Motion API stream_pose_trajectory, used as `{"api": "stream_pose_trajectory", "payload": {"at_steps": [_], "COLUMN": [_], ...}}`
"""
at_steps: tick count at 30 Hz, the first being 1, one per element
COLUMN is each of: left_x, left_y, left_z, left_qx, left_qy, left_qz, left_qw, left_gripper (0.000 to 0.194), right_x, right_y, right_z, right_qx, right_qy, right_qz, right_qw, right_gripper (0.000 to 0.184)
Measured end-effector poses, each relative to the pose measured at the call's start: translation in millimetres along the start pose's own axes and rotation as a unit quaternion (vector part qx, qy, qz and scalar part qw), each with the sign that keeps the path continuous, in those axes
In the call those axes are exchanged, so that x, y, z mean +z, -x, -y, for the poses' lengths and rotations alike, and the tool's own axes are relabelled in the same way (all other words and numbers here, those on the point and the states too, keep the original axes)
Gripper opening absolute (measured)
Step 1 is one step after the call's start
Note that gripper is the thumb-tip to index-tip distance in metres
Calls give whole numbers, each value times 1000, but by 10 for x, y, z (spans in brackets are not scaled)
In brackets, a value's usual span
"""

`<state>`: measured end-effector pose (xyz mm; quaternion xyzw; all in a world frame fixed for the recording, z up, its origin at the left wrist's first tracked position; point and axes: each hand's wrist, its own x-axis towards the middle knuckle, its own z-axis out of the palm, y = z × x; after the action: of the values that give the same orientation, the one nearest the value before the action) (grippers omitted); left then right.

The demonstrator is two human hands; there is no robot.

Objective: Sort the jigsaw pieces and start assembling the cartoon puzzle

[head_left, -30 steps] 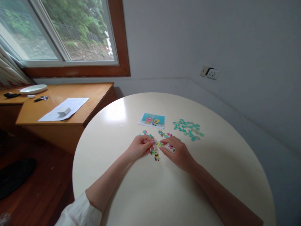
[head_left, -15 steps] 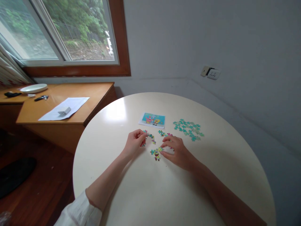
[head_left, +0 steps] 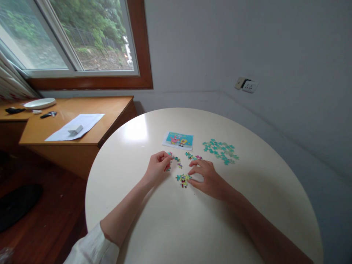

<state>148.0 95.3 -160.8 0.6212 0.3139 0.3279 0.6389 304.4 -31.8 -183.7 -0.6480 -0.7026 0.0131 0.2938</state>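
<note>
Piece [head_left: 188, 176] at right hand [head_left: 205, 178] — fingertips narrowly parted — has shifted down against cluster [head_left: 183, 181].

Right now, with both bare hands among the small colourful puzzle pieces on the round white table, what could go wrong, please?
The bare right hand is close against the small yellow-and-teal puzzle cluster; a slip might push its pieces out of line.
The bare left hand partly covers some small multicoloured puzzle pieces; it could drag one aside unnoticed.
</note>
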Motion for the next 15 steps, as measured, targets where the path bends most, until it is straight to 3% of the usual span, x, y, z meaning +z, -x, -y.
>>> {"api": "stream_pose_trajectory", "payload": {"at_steps": [15], "left_x": [11], "left_y": [0], "left_z": [2], "left_qx": [4], "left_qy": [-10], "left_qz": [7], "left_qw": [1000], "left_gripper": [24], "right_x": [-2], "right_y": [-1], "right_z": [15], "right_qx": [4], "right_qy": [1], "right_qz": [2], "right_qw": [1000], "right_gripper": [10]}}
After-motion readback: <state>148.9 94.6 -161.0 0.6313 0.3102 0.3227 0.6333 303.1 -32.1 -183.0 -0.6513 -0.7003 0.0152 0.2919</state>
